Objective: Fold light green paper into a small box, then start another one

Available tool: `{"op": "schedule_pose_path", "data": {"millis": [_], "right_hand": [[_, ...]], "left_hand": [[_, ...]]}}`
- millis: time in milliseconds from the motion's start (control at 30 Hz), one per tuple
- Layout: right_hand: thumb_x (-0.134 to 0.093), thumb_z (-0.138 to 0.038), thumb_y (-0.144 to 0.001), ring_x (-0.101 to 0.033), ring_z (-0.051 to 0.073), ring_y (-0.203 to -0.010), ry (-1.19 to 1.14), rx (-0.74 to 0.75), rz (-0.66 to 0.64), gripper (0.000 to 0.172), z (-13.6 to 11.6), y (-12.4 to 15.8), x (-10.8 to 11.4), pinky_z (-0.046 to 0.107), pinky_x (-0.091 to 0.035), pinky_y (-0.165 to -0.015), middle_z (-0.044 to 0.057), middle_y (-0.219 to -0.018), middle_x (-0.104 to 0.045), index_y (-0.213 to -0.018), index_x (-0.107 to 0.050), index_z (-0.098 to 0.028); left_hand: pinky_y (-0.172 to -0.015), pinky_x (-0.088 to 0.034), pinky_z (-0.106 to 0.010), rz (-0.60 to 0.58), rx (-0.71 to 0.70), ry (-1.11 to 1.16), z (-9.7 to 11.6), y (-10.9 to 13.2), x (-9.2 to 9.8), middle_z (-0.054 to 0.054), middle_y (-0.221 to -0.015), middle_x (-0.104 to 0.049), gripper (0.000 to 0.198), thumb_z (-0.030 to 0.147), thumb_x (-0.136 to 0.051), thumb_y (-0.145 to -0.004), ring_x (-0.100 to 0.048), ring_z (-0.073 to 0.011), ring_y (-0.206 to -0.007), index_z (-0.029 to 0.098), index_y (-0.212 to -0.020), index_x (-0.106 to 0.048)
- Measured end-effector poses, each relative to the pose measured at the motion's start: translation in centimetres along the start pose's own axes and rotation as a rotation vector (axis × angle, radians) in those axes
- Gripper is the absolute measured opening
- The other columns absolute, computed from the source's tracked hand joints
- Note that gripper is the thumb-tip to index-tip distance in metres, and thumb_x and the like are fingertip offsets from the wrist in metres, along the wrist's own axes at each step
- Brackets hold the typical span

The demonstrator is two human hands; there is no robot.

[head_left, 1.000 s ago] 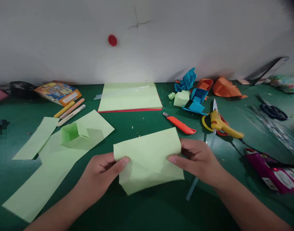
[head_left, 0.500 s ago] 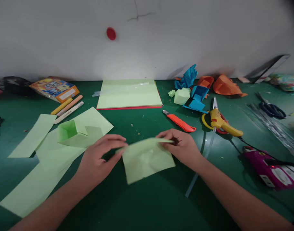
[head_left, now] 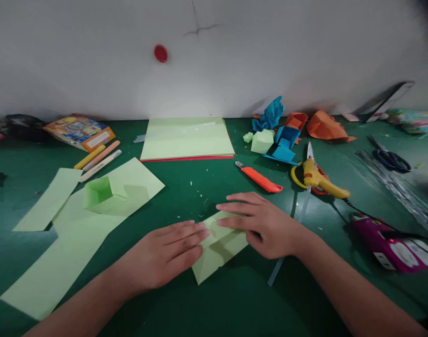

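Note:
A piece of pale green paper (head_left: 219,255) lies slantwise on the green table, with a fold along its far edge partly covered by my fingers. On its left end rest the stretched fingers of my left hand (head_left: 168,252). My right hand (head_left: 261,222) lies over the paper's right end, fingers spread and flat, the thumb tucked lower. Left of my hands, a small open green paper box (head_left: 99,194) sits on a larger green sheet (head_left: 143,182). Beyond my right hand lies an orange box cutter (head_left: 261,179).
A stack of paper (head_left: 187,140) lies against the wall. At right are a yellow glue gun (head_left: 317,178) with a glue stick trailing under my right arm, a purple box (head_left: 389,243), and dark scissors (head_left: 391,159). Folded blue paper (head_left: 286,142) and markers (head_left: 100,157) stand farther back.
The green paper has gone from being held up between my fingers to lying on the table. Both hands have come down and flattened onto it, the left one moving right.

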State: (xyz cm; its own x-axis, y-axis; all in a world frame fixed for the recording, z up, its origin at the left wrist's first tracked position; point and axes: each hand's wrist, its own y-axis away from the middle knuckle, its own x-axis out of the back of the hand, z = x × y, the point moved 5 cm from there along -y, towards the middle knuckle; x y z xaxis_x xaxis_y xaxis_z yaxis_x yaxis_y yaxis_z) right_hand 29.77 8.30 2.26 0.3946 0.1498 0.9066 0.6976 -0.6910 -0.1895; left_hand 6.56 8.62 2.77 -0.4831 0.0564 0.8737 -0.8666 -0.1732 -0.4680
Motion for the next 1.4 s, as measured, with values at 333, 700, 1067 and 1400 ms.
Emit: {"op": "schedule_pose_path", "data": {"millis": [333,700,1067,1400], "right_hand": [[-0.057,-0.027,-0.100,-0.034,0.034,-0.151,0.001,-0.169,-0.244,0.055,-3.0,0.6,-1.6,0.061,-0.028,-0.119,0.005,-0.167,-0.039,-0.154,-0.047,-0.027],[-0.057,-0.010,-0.092,-0.056,0.024,-0.127,-0.028,-0.137,0.025,0.048,-2.0,0.0,-2.1,0.046,-0.038,-0.105,0.006,-0.144,-0.064,-0.137,-0.063,-0.027],[-0.053,-0.013,-0.097,-0.053,0.026,-0.127,0.040,-0.105,0.035,0.041,-2.6,-0.1,-2.7,0.047,-0.040,-0.104,0.005,-0.149,-0.061,-0.135,-0.064,-0.022],[-0.052,-0.023,-0.103,-0.052,0.027,-0.129,0.101,-0.147,0.043,0.036,-2.4,-0.4,-2.4,0.050,-0.039,-0.106,0.006,-0.150,-0.061,-0.138,-0.064,-0.023]], "left_hand": [[-0.105,-0.055,-0.043,-0.061,0.338,-0.015,-1.4,0.9,-1.5,-0.010,-0.140,-0.067,0.043,0.015,-0.053,-0.100,-0.064,-0.0255,-0.128,0.020,-0.143,-0.054],[-0.084,-0.049,-0.035,0.043,0.438,0.055,-2.6,1.6,-1.3,-0.004,-0.102,-0.075,0.032,0.008,-0.048,-0.097,-0.067,-0.0204,-0.095,0.024,-0.113,-0.070],[-0.130,-0.016,-0.039,-0.218,0.110,-0.003,1.0,0.6,-1.2,-0.001,-0.154,-0.057,0.048,0.032,-0.059,-0.098,-0.047,-0.0221,-0.145,0.023,-0.145,-0.056],[-0.129,-0.026,-0.051,-0.200,0.280,-0.060,-1.5,1.6,-2.4,-0.002,-0.152,-0.059,0.043,0.033,-0.060,-0.101,-0.050,-0.0239,-0.145,0.026,-0.143,-0.057]]}}
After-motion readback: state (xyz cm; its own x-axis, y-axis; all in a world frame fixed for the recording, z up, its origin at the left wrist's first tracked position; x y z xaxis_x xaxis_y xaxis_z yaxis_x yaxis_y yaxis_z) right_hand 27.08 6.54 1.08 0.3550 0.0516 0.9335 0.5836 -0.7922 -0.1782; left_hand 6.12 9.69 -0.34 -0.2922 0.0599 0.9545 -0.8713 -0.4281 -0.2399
